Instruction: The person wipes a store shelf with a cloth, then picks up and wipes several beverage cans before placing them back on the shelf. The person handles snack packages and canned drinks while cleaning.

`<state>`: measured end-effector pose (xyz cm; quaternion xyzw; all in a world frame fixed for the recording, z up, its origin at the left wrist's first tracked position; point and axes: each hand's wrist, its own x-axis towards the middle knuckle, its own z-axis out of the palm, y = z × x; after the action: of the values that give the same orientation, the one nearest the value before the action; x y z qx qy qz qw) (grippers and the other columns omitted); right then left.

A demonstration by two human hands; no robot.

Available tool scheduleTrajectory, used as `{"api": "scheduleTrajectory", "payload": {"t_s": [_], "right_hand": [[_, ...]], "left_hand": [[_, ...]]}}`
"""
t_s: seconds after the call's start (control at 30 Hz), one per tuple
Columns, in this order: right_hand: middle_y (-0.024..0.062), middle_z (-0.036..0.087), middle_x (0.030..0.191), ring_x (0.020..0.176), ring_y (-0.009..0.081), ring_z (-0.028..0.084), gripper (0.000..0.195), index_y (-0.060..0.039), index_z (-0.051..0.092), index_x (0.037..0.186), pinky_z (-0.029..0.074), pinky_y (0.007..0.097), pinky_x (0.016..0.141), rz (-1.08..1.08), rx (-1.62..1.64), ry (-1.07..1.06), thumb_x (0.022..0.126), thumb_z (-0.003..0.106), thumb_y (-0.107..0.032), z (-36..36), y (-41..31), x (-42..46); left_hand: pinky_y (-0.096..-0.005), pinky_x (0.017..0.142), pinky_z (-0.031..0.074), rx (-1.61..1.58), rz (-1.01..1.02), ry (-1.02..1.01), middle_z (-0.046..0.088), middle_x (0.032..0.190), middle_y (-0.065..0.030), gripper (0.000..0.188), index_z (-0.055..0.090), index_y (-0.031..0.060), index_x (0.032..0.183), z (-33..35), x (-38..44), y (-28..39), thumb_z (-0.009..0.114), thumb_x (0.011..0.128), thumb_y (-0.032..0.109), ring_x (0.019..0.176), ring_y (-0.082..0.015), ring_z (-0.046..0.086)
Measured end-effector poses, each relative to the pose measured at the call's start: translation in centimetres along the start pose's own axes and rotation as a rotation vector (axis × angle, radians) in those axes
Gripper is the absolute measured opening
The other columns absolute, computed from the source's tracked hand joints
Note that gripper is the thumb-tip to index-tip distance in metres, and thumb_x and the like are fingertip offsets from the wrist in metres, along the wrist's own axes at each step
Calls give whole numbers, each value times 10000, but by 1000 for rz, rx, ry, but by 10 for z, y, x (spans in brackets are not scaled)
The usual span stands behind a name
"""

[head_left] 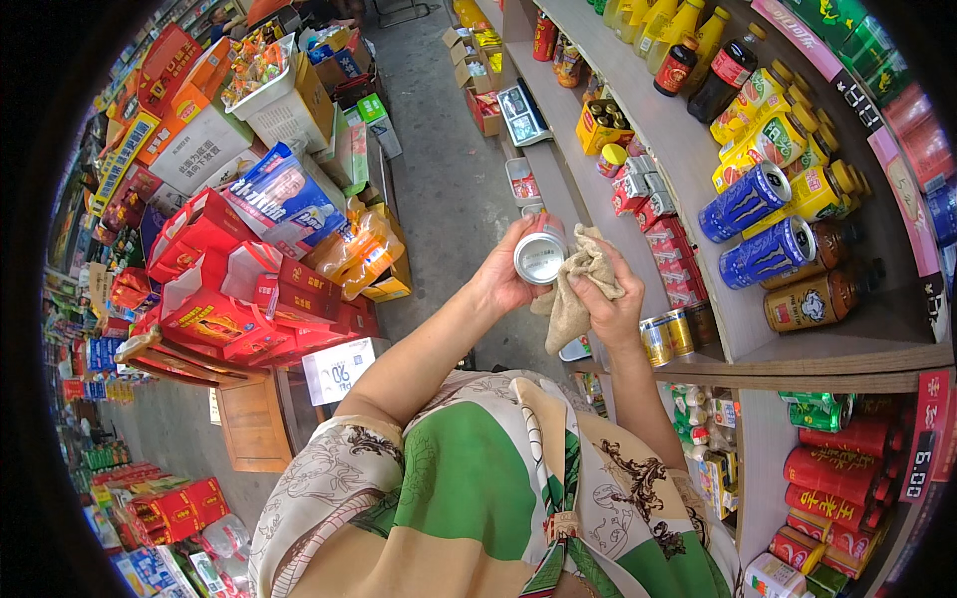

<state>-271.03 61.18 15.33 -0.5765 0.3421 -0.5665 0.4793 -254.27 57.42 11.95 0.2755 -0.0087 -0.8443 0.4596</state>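
Note:
My left hand (502,275) is closed around a metal can (541,256), whose silvery round end faces up towards me. Its side shows pinkish red. In my right hand (609,299) is a crumpled beige cloth (572,314), bunched between thumb and fingers. The cloth's edge lies against or just beside the can's right side; which of the two is hard to tell. Both hands are in front of my chest, beside the shelves at the right. Two blue drink cans (748,200) lie on a shelf there, next to yellow-capped bottles (770,142).
A wooden shelf's edge (792,368) runs close to my right arm. Small red packs (673,254) and gold cans (656,340) stand on a lower board. At the left are red gift bags (217,314), orange drink bottles (366,250) and a wooden chair (250,426).

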Motion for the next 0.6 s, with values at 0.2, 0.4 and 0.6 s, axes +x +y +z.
{"api": "scheduleTrajectory", "payload": {"t_s": [0.2,0.4,0.6], "right_hand": [[71,641,1031,923,123,607,430,26,563,1216,497,261,810,8,14,-17,800,666,5,-3,0,1],[72,640,1038,933,121,604,430,26,562,1217,496,262,816,4,27,-17,799,664,4,-6,4,0],[75,639,1057,953,126,602,437,23,557,1224,494,268,837,-3,22,-28,800,662,5,-10,4,-2]], "left_hand": [[-245,526,453,70,15,80,651,886,90,304,626,254,1001,16,-2,-4,594,865,524,756,-72,620],[-261,542,483,86,-4,58,650,877,64,339,616,229,994,8,4,-5,610,848,534,752,-90,629],[-265,555,497,106,-4,85,648,883,55,363,610,221,1001,10,3,-9,623,833,543,751,-96,630]]}}
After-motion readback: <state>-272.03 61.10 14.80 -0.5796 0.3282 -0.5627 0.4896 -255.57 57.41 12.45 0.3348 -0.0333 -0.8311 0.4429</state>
